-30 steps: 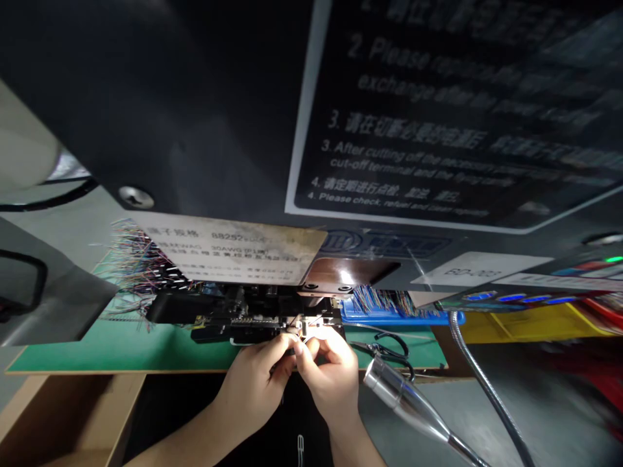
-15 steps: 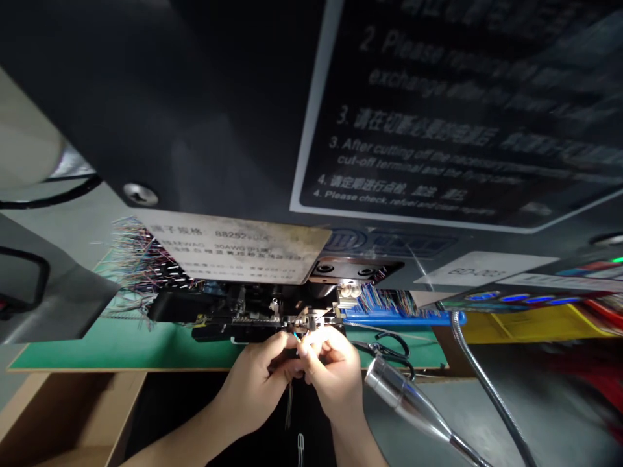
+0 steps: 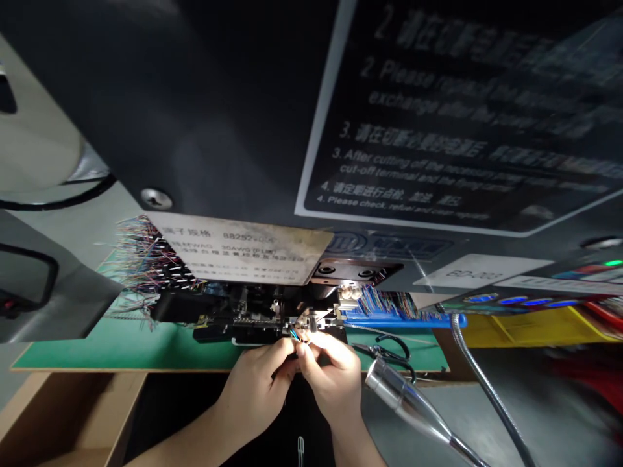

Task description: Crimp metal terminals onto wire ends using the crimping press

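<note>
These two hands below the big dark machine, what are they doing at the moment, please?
A person's left hand and right hand are pinching thin wires between the fingertips, close to the brightly lit working area of the machine. Some blue shows among the wires, but which hand grips which strand is too small to tell. Black-handled scissors lie to the right of the hands on the green board, and a blue tray of coloured wires sits beyond them.
</note>
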Demonstrator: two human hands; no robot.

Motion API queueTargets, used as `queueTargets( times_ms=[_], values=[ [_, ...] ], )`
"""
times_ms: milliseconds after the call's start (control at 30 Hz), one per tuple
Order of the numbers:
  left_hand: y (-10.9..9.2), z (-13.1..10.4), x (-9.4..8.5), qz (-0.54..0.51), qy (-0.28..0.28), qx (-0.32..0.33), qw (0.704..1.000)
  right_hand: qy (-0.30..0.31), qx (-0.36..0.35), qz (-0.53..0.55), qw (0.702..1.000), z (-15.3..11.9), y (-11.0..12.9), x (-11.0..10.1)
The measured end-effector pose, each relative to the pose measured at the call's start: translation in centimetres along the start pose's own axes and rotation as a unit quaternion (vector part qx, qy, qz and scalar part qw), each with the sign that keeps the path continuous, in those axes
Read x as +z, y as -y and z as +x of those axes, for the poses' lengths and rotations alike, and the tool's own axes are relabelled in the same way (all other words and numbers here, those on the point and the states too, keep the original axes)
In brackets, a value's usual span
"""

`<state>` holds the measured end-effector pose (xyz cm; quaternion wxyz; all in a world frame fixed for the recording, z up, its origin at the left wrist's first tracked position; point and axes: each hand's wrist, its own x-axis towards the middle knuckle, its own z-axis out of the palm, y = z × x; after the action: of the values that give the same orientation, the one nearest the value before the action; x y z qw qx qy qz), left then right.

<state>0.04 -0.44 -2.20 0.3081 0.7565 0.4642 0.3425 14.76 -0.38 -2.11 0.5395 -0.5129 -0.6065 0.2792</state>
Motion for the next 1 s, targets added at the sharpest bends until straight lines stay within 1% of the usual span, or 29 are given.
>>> queueTargets(
  times_ms=[167, 333, 433, 667, 800, 900, 1000],
  values=[
    [-0.16, 0.11, -0.13, 0.007, -0.011, 0.013, 1.0, -0.009, 0.016, 0.03, 0.999, 0.11, 0.05, 0.3],
    [-0.4, 0.4, -0.23, -0.007, -0.021, 0.006, 1.0, -0.017, 0.01, 0.024, 1.0, 0.3, 0.13, 0.63],
    [-0.46, 0.37, -0.24, -0.007, -0.014, -0.002, 1.0, -0.031, 0.006, 0.023, 0.999, 0.21, 0.09, 0.73],
    [-0.01, 0.17, -0.16, -0.015, 0.004, 0.0, 1.0, -0.02, 0.038, 0.013, 0.999, -0.38, -0.2, 0.45],
    [0.26, -0.03, -0.01, -0.013, 0.02, 0.006, 1.0, -0.001, 0.033, 0.016, 0.999, -0.46, -0.07, 0.33],
    [0.36, -0.06, 0.1, -0.008, 0.02, 0.003, 1.0, -0.004, 0.038, 0.02, 0.999, -0.35, 0.18, 0.28],
    [0.28, 0.02, 0.1, -0.014, 0.017, 0.003, 1.0, -0.011, 0.018, 0.006, 1.0, -0.14, 0.42, 0.32]
  ],
)
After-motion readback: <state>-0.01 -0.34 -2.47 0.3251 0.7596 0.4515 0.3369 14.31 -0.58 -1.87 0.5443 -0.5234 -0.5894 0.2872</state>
